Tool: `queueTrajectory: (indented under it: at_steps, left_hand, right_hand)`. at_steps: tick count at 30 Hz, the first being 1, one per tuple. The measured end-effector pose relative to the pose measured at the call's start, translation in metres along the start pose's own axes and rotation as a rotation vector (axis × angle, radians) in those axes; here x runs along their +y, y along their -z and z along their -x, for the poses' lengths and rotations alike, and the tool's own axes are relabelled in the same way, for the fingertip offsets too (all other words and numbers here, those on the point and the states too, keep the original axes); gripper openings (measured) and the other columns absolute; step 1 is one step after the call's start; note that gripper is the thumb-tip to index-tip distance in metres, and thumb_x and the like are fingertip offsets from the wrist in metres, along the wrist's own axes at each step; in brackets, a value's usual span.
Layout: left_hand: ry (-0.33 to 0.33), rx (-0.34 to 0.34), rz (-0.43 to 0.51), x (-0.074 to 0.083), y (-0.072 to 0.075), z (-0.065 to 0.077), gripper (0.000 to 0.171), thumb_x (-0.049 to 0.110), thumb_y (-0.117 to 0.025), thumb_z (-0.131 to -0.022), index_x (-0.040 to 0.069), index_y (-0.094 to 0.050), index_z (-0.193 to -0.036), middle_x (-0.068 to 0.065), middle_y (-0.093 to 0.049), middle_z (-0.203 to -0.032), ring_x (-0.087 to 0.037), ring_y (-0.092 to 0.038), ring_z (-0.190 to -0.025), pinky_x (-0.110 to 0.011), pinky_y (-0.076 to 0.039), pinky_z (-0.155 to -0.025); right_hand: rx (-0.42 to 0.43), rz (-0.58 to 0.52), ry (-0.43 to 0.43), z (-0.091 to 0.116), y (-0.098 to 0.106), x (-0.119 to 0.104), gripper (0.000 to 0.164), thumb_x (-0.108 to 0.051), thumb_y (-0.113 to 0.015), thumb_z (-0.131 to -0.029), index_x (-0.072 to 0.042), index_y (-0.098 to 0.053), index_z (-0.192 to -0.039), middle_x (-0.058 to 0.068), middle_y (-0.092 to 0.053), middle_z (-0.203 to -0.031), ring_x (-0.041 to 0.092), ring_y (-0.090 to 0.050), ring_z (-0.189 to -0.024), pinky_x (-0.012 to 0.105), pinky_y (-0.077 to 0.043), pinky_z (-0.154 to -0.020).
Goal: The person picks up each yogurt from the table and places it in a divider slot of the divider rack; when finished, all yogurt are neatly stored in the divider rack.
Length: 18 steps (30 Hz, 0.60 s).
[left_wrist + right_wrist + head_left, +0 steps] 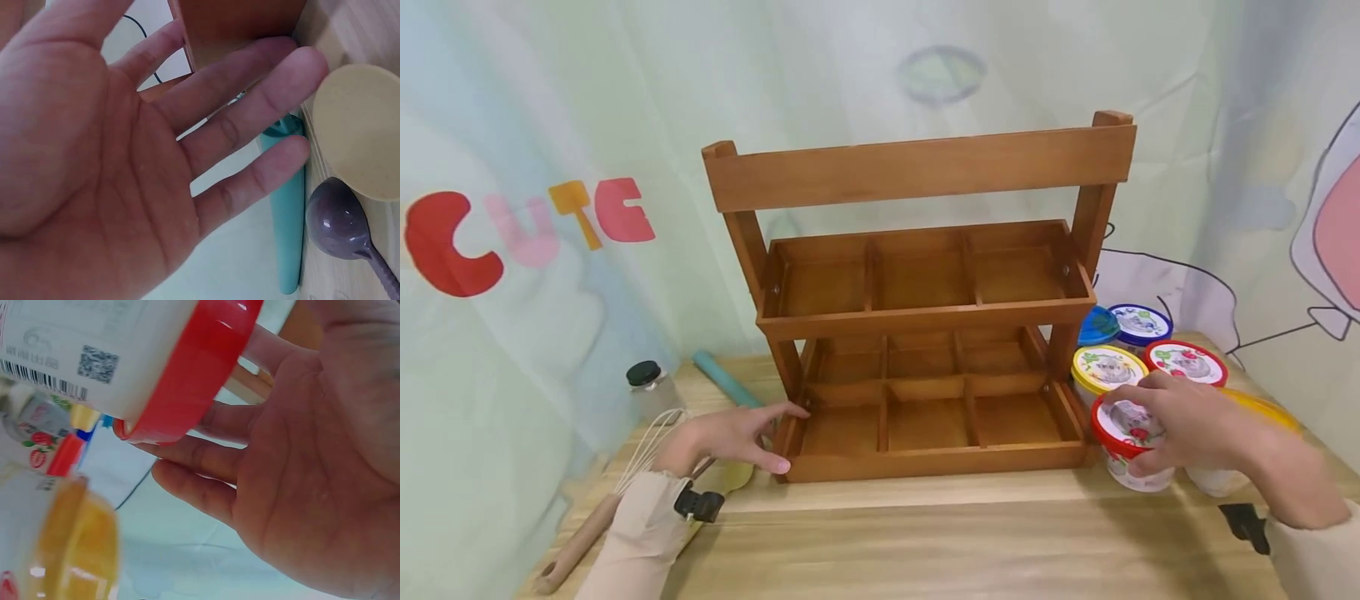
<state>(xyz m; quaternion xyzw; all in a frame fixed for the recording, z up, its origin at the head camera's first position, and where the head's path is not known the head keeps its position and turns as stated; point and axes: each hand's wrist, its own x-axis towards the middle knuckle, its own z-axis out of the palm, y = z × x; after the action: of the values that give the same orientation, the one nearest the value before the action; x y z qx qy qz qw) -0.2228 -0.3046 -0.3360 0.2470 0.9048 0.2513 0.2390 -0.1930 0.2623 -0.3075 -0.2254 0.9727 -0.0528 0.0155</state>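
My right hand holds a red-lidded white tub by its lid, at the right front corner of the rack. In the right wrist view, fingers reach around the far side of the tub's red rim, with the palm apart from it; the thumb is hidden there. My left hand, fingers spread, is at the left front corner of a brown wooden two-tier rack, with fingertips right at its side. Nothing is in the left palm. The rack's compartments hold nothing.
Several other tubs crowd the right side, including a yellow-lidded tub and a blue-lidded tub. On the left lie a whisk, a lidded jar, a teal stick-like utensil and a dark spoon. A printed curtain hangs behind.
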Motion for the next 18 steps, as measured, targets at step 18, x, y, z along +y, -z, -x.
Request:
queueTrajectory:
  at_steps: [18]
  left_hand:
    - [-0.035,-0.091,0.099,-0.012,0.004,-0.002,0.057,0.032,-0.068,-0.097,0.010,-0.042,-0.143,-0.007,-0.066,-0.087,-0.027,-0.066,-0.079,-0.041,-0.050,-0.078]
  right_hand:
    - [0.155,-0.053,0.096,-0.013,0.036,-0.043,0.059,-0.061,-0.084,-0.069,-0.025,-0.073,-0.114,0.007,-0.066,-0.114,0.030,-0.061,-0.105,0.050,-0.052,-0.077]
